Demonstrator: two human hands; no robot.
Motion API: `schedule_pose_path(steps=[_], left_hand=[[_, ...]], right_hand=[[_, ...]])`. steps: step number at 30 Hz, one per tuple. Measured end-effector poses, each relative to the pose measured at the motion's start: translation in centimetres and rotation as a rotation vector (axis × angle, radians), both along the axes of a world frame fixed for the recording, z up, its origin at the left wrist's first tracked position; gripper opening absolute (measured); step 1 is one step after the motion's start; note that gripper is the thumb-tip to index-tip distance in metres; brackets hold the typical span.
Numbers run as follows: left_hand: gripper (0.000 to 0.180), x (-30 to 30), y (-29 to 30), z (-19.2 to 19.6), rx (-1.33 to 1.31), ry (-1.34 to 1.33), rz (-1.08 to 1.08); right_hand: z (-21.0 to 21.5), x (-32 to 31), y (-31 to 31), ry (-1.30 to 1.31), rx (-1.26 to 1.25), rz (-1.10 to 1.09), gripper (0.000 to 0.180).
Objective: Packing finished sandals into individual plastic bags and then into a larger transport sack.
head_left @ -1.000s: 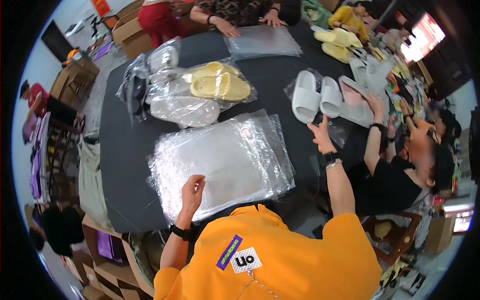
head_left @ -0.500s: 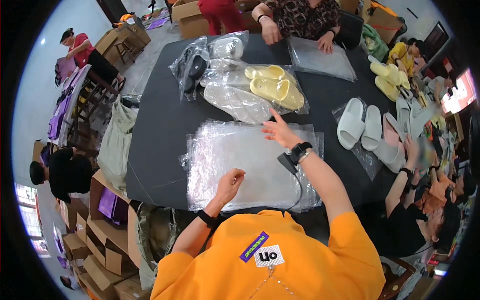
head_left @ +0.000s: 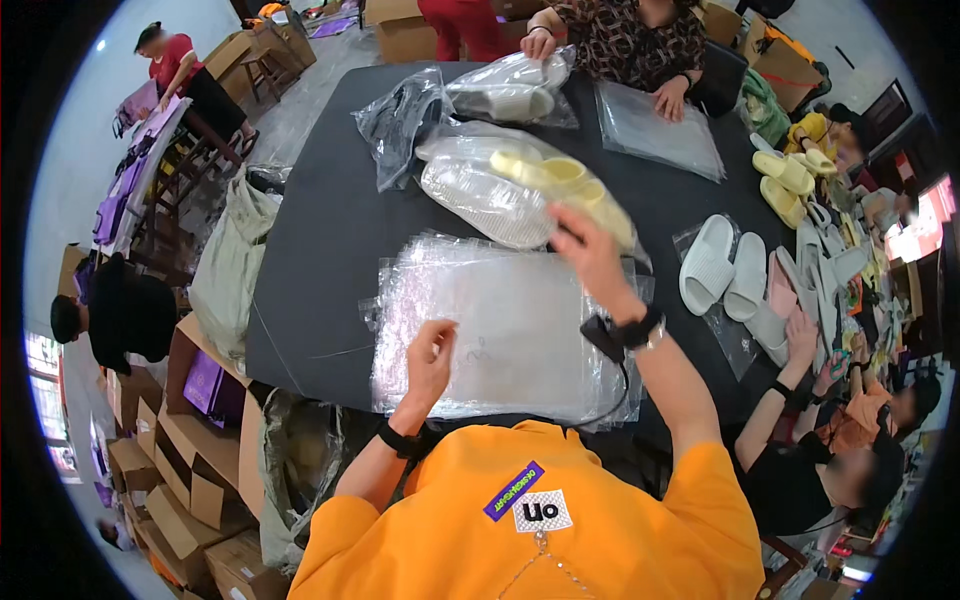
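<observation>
Busy workroom, people on several sides, and right across the middle stretches a broad dark bench (head_left: 310,290)! Cardboard boxes (head_left: 190,450), some with flaps standing up, crowd the near left, and the wearer's orange shirt (head_left: 590,530) fills the near edge. Far side now: a co-worker (head_left: 625,45) in a patterned top, one arm out to a wrapped pale pair (head_left: 505,100), the other over a smaller bag stack (head_left: 650,130). Front and centre, the big stack of clear bags (head_left: 515,350), glossy and slightly fanned at its edges. Just beyond it lie the bagged white slippers (head_left: 485,200), and close on their right, the bagged yellow slippers (head_left: 545,173), both under shiny film. Over to the right, two loose pale slippers (head_left: 708,265) sit side by side, a clear bag (head_left: 735,335) showing beneath them. And the grips! Right grip (head_left: 592,255), blurred, fingers over the near edge of the yellow pair's wrapping; whether it pinches the film or only brushes it, you cannot tell. Left grip (head_left: 431,362) hangs above the left part of the big stack, fingers curled and thumb near them; whether the tips meet, no telling. Smallest of all, a black device (head_left: 603,337) with a cable shows beside the right wrist
</observation>
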State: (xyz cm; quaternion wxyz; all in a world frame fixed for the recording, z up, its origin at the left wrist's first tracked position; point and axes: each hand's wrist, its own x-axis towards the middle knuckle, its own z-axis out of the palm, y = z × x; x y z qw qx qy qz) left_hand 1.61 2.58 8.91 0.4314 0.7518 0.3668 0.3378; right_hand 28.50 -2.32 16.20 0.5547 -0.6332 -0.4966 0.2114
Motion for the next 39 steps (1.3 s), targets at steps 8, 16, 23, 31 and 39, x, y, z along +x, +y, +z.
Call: schedule_pose_path(steps=[8, 16, 23, 31, 39], left_hand=[[0.014, -1.2, 1.5, 1.6, 0.011, 0.184, -0.105], [0.009, -4.3, 2.0, -7.8, -0.442, 0.179, -0.201], [0.020, -6.5, 2.2, -7.5, -0.373, 0.636, -0.321], [0.031, -1.9, 1.3, -6.1, -0.775, 0.111, -0.623], [0.050, 5.6, 0.0, -9.9, 0.600, 0.326, -0.586]], right_hand=[[-4.9, -9.2, -11.3, 0.330, -0.573, 0.661, 0.045], [-5.2, -10.4, -12.2, 0.321, -0.603, 0.876, 0.045], [-6.4, -3.8, -14.1, 0.463, -0.661, 0.275, 0.038], [-14.8, 0.3, -20.6, 0.092, -0.708, -0.341, 0.040], [-16.8, -0.5, -20.6, 0.328, -0.770, -0.298, 0.043]])
